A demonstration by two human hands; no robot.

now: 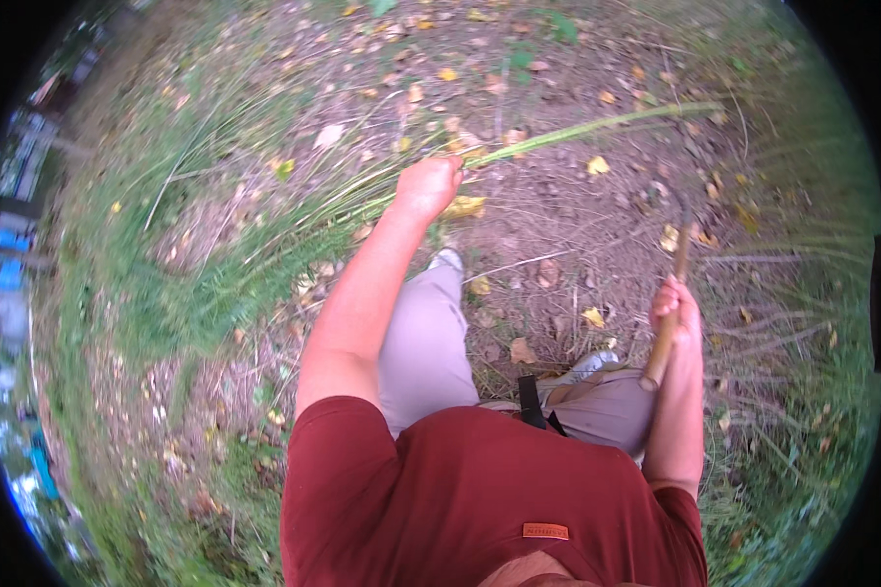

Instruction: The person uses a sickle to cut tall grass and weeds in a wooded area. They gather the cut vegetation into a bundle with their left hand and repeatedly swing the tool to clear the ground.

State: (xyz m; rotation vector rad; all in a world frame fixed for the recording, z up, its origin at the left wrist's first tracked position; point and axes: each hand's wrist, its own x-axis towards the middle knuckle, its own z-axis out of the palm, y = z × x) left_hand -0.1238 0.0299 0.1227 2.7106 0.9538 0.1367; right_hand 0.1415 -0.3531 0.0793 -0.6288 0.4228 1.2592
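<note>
My left hand [432, 185] is closed around a bundle of long green plant stalks [573, 133]. The bare stalk ends stick out to the upper right, while the feathery leafy part [264, 268] trails over the ground to the lower left. On the right, my right hand [677, 312] grips a hand tool by its wooden handle [661, 352]. The tool points away from me. Its dark, thin head blends into the soil, so its shape is hard to tell. The tool and the stalks are apart.
Bare soil [528, 242] with dry twigs and yellow fallen leaves [597, 165] lies before me. Tall grass [793, 293] and dry stems stand along the right. My shoes [446, 258] are on the ground below the stalks. Blue objects [9, 257] show at the far left rim.
</note>
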